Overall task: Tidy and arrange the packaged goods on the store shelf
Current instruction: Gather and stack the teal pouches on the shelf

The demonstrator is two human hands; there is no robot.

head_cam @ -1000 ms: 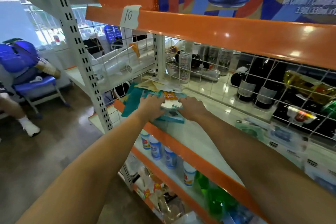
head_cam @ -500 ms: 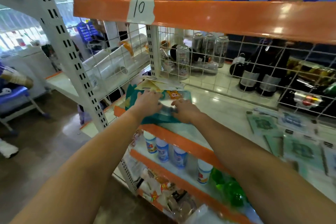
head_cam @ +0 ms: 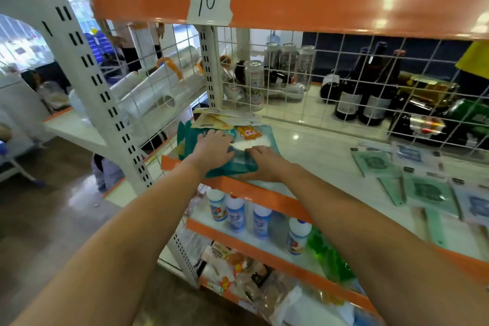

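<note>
Both hands (left (head_cam: 211,149); right (head_cam: 266,164)) on teal packets (head_cam: 254,137)

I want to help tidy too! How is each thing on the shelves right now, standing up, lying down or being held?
Teal packs: lying stacked at the shelf's left end, under both hands.
Left hand: resting flat on the packs.
Right hand: resting on the packs' front edge.
Flat green packets: lying flat, spread out.
Dark bottles: upright behind the wire grid.
Cans: upright.
White bottles: upright, one shelf down.
</note>
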